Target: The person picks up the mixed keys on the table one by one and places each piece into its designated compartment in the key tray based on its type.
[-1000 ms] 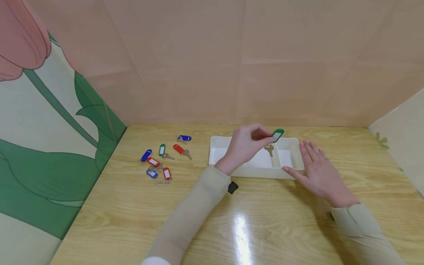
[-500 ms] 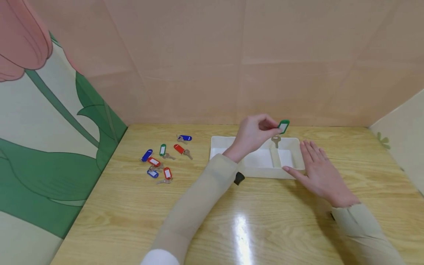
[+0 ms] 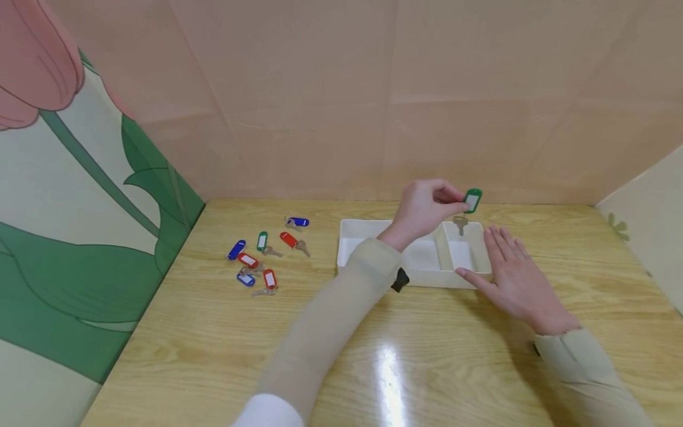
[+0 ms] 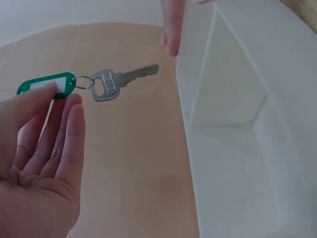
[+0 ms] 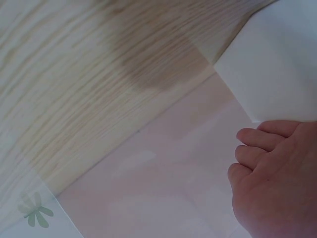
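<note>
My left hand [image 3: 421, 210] pinches a green key tag [image 3: 472, 201] between thumb and fingers, above the white divided box [image 3: 373, 274]. From the tag's ring hangs a key [image 3: 461, 225], over the small right compartment in the head view. In the left wrist view the key [image 4: 106, 85] shows its metal head and toothed blade in full. My right hand [image 3: 517, 284] rests against the box's right end, fingers straight along the side and thumb at the front right corner. The right wrist view has that hand [image 5: 277, 173] beside the box's white wall [image 5: 277, 59].
Several tagged keys lie on the wooden table [image 3: 213, 356] to the left of the box: a green tag [image 3: 262, 241], red tags such as this red tag [image 3: 289, 240], and blue tags such as this blue tag [image 3: 236, 249]. A pinkish wall [image 3: 320, 118] stands behind.
My left hand has carried the green-tagged key rightward and slightly up, from over the divider to over the right compartment. The right hand has stayed against the box.
</note>
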{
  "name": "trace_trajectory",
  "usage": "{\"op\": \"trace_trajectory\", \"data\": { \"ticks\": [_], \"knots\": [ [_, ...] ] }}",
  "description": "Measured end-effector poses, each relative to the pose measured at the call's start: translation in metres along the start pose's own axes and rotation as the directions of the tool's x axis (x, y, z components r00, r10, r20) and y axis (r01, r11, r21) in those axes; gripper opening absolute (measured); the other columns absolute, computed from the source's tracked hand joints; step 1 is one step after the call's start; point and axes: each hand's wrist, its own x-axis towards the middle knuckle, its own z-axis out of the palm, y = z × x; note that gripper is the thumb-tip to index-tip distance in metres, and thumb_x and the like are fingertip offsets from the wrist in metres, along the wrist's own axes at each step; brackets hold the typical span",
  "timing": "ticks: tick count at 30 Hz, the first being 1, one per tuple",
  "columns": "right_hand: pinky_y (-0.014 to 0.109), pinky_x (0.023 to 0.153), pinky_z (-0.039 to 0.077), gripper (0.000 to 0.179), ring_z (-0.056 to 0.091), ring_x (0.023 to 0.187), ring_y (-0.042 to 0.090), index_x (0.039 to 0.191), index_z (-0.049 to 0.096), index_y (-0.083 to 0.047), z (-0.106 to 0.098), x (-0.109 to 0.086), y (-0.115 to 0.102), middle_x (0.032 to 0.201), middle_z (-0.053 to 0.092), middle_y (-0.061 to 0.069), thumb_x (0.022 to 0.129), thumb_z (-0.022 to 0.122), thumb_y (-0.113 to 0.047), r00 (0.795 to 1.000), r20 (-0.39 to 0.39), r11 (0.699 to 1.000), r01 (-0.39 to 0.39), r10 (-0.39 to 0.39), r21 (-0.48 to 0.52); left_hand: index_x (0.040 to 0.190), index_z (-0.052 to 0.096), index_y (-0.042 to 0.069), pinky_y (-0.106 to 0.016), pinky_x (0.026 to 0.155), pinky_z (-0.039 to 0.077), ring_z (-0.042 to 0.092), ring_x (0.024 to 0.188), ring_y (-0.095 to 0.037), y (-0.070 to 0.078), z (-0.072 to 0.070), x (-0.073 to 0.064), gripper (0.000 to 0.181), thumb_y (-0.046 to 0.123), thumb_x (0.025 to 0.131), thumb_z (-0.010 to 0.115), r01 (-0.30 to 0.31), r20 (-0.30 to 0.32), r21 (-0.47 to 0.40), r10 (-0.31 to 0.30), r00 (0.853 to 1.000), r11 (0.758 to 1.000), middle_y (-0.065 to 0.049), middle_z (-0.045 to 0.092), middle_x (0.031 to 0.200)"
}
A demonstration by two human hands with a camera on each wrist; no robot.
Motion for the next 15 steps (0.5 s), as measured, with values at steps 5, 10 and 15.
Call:
{"op": "trace_trajectory", "data": {
  "ticks": [5,10,15],
  "knots": [
    [0.054,0.121,-0.003,0.101,-0.005,0.152,0.038,0.159,0.005,0.006,-0.001,0.000,-0.001,0.163,0.007,0.031,0.099,0.056,-0.058,1.000,0.021,1.000,-0.010,0.010,-0.008,0.093,0.077,0.011,-0.014,0.068,0.053,0.066,0.075,0.001,-0.005,0.008,0.000,0.011,0.014,0.086,0.085,0.034,0.002,-0.039,-0.034,0.999,0.999,0.011,0.071,0.081],
    [0.054,0.121,-0.002,0.101,-0.006,0.152,0.037,0.159,0.006,0.006,0.000,0.001,0.000,0.163,0.008,0.032,0.099,0.057,-0.058,1.000,0.013,1.000,-0.007,0.007,-0.009,0.094,0.077,0.009,-0.014,0.067,0.054,0.066,0.074,0.001,-0.014,0.015,-0.003,0.012,0.013,0.085,0.085,0.046,0.001,-0.047,-0.046,0.999,0.998,0.010,0.071,0.080],
    [0.055,0.120,-0.003,0.102,-0.007,0.152,0.036,0.159,0.006,0.006,-0.001,0.001,0.000,0.163,0.008,0.032,0.099,0.056,-0.059,1.000,0.020,1.000,-0.012,0.012,-0.011,0.095,0.077,0.009,-0.016,0.066,0.055,0.067,0.072,0.001,-0.022,0.021,-0.008,0.013,0.013,0.086,0.084,0.097,0.009,-0.071,-0.096,0.995,0.993,0.010,0.072,0.081]
  ]
}}
